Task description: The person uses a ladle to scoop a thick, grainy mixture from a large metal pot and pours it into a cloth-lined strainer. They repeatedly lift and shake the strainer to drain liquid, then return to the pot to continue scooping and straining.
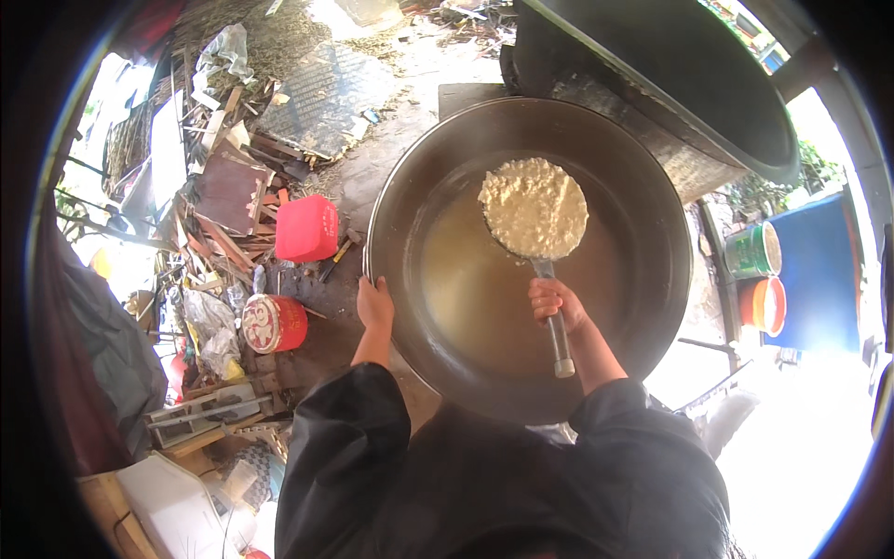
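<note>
A large, deep metal pot [635, 202] stands before me, with cloudy yellowish liquid [461, 293] in its bottom. My right hand [557, 304] is wrapped around the handle of a round ladle or skimmer [543, 267]. Pale, lumpy curd-like food [536, 207] is heaped on its head and covers nearly all of it. The loaded head is over the middle of the pot, apparently above the liquid. At the pot's left side, my left hand [375, 304] holds the rim, thumb up along the edge.
A big dark round lid or pan [670, 77] leans at the upper right. Left of the pot are a red plastic container [307, 228], a red tub [276, 323] and a heap of scrap wood [227, 189]. Green [754, 250] and orange buckets [763, 306] are at right.
</note>
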The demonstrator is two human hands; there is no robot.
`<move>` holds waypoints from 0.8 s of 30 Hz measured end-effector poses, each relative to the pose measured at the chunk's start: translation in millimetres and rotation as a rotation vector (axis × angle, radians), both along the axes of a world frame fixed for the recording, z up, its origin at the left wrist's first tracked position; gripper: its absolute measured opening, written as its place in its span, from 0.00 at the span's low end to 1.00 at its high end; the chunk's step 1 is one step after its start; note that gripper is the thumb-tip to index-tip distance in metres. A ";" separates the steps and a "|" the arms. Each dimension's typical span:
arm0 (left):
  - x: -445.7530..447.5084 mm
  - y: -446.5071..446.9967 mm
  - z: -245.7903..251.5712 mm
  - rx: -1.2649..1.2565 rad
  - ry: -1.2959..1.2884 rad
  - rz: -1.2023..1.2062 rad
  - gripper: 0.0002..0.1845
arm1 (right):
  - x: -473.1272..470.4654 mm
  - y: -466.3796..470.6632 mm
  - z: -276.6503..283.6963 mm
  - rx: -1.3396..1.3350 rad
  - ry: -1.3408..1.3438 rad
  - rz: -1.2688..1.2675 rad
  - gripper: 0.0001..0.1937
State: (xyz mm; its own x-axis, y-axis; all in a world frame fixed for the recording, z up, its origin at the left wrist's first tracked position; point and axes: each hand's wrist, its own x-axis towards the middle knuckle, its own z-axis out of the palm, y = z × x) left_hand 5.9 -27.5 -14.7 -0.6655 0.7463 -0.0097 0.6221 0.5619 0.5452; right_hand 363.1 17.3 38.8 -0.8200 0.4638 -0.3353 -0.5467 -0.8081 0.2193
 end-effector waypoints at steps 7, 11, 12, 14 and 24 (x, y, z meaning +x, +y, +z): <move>8.3 -35.3 -10.4 0.184 -0.226 0.051 0.20 | 46.0 -68.7 73.6 -0.020 0.012 0.015 0.11; 32.8 -82.8 -6.7 0.115 -0.417 0.102 0.21 | 81.4 -110.2 107.7 -0.006 0.045 -0.035 0.09; 39.6 -94.1 -4.9 0.105 -0.445 0.114 0.21 | 91.1 -120.8 115.3 -0.006 0.050 -0.052 0.09; 54.0 -115.0 0.9 0.111 -0.419 0.110 0.23 | 112.0 -143.6 130.4 -0.010 0.082 -0.087 0.08; 141.9 -188.7 -22.5 0.154 -0.764 -0.011 0.24 | 256.8 -280.7 175.6 0.001 0.043 -0.332 0.10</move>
State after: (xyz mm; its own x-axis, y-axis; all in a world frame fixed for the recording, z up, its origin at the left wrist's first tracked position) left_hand 147.8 -216.2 -37.3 -0.5088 0.7829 -0.3580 0.0479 0.4410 0.8962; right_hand 619.9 -263.4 214.4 -0.6372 0.7087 -0.3029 -0.7707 -0.5874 0.2471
